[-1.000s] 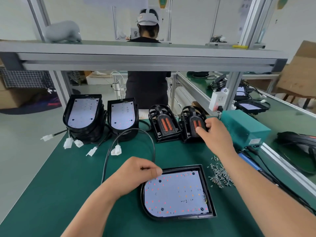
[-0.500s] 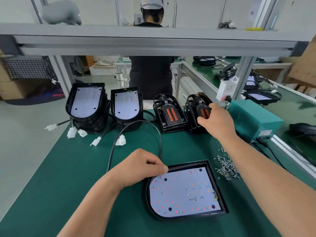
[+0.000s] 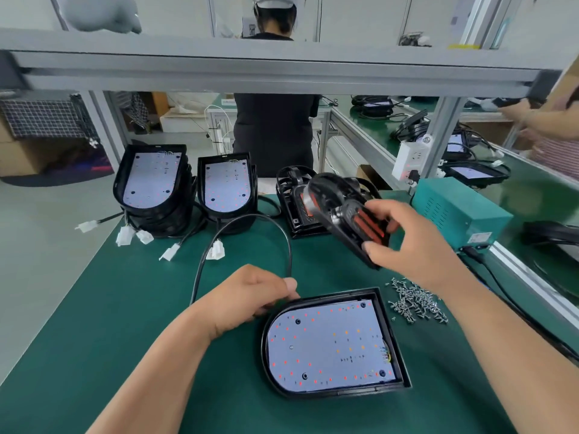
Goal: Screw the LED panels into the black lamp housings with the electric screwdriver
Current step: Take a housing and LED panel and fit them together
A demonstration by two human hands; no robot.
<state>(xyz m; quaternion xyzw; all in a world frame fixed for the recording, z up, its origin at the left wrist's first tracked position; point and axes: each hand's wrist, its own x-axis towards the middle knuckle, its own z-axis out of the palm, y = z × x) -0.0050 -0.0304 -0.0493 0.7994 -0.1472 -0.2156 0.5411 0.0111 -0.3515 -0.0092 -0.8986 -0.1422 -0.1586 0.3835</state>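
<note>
A black lamp housing with a white LED panel (image 3: 332, 343) lies flat on the green mat in front of me. My left hand (image 3: 250, 296) grips its upper left rim, fingers curled, beside the black cable (image 3: 250, 219). My right hand (image 3: 404, 242) holds a second black housing with orange inserts (image 3: 341, 211) lifted and tilted above the mat. A third housing with orange inserts (image 3: 293, 195) leans behind it, partly hidden. A heap of small screws (image 3: 413, 302) lies to the right of the flat panel. No electric screwdriver is visible.
Two stacks of housings with panels (image 3: 150, 180) (image 3: 227, 186) lean at the back left, white connectors (image 3: 125, 236) beside them. A teal power box (image 3: 457, 211) stands at the right. A person in black (image 3: 272, 126) stands behind the aluminium frame beam (image 3: 282, 76).
My right hand has taken the right-hand orange-insert housing from the back row and lifted it toward me, tilted. My left hand has stayed on the flat housing's rim.
</note>
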